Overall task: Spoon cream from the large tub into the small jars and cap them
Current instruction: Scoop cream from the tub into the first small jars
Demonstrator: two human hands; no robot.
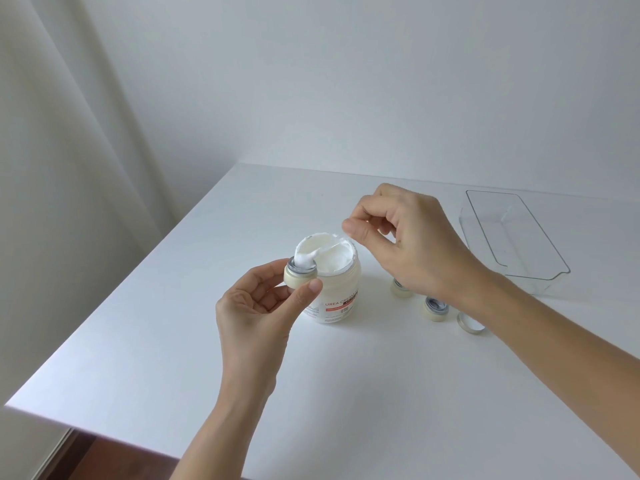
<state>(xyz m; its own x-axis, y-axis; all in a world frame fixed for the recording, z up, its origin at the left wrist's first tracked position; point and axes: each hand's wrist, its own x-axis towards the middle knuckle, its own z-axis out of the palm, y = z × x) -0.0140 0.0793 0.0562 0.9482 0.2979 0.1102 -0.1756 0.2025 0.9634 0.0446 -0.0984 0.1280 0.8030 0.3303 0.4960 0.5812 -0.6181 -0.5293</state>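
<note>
Left hand (263,306) pinches small jar (300,274) | right hand (405,244) pinches spatula (329,247) | tub (334,292) reads "UREA CREAM"

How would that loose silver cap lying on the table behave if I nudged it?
The silver cap looks thin and hollow, so it probably weighs little and slides easily on the smooth white table. It appears tilted, and being round, it might wobble or roll if knocked on edge.
</note>
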